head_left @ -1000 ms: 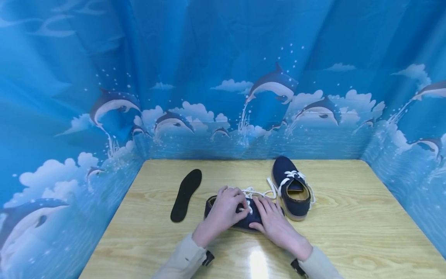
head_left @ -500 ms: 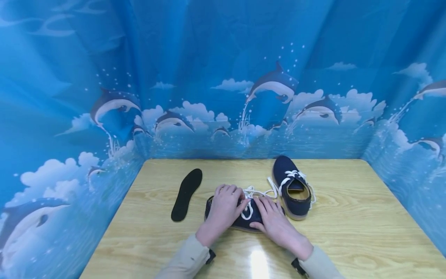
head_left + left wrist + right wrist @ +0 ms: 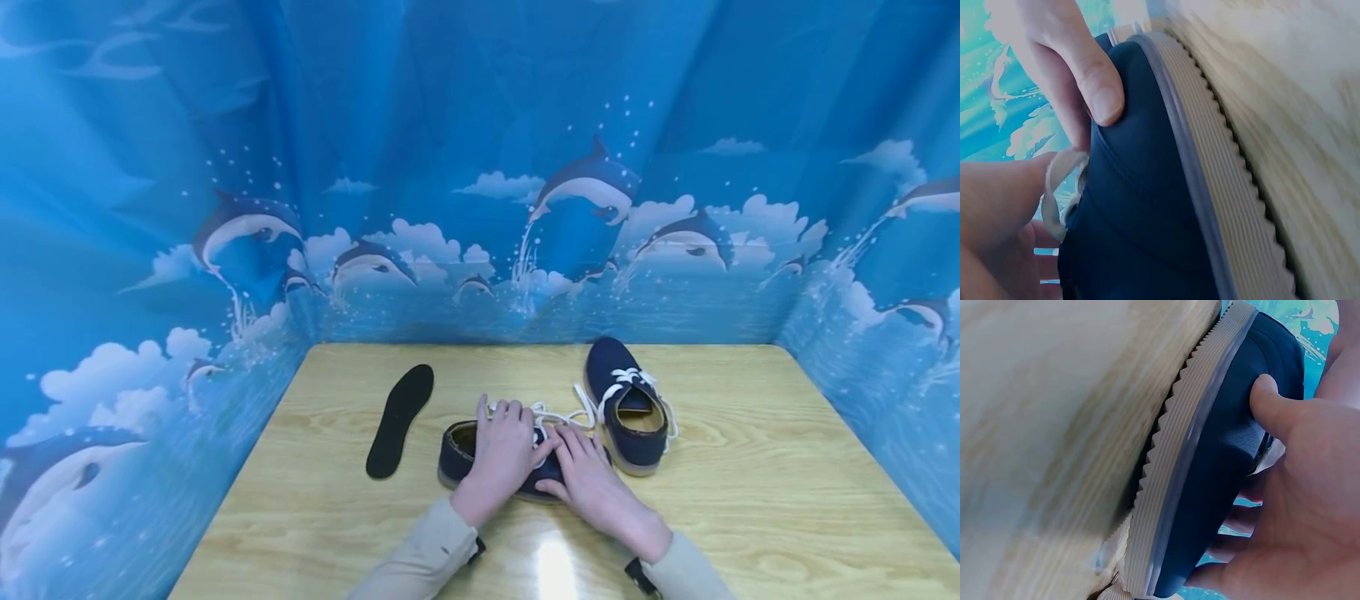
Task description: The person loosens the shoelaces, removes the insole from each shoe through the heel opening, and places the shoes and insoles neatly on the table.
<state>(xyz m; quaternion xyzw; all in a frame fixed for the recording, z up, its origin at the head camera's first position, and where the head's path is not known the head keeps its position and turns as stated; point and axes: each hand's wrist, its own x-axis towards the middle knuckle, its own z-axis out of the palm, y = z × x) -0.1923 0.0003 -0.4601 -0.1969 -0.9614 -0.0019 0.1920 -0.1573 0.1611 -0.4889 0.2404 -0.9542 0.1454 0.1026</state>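
Note:
A navy canvas shoe (image 3: 452, 471) with a ribbed tan sole (image 3: 1210, 137) lies sideways on the table, toe to the right. My right hand (image 3: 592, 487) grips its toe half, thumb on the near side (image 3: 1210, 462) and fingers over the top. Across the lace area lies my left hand (image 3: 504, 454), fingers reaching to the far side and thumb pointing right. In the left wrist view a loop of white shoelace (image 3: 1054, 194) stands up at the left thumb. Loose lace (image 3: 558, 415) trails behind the shoe; the eyelets are mostly hidden under the left hand.
A second navy shoe (image 3: 611, 362), laced in white, stands at the back right, close to the first shoe's toe. To the left lies a black insole (image 3: 401, 421). A blue dolphin-print curtain (image 3: 480, 167) encloses the wooden table (image 3: 750, 467).
My left hand let go of a lace near the eyelets and moved right along the shoe, uncovering the heel opening. The right hand has stayed on the toe.

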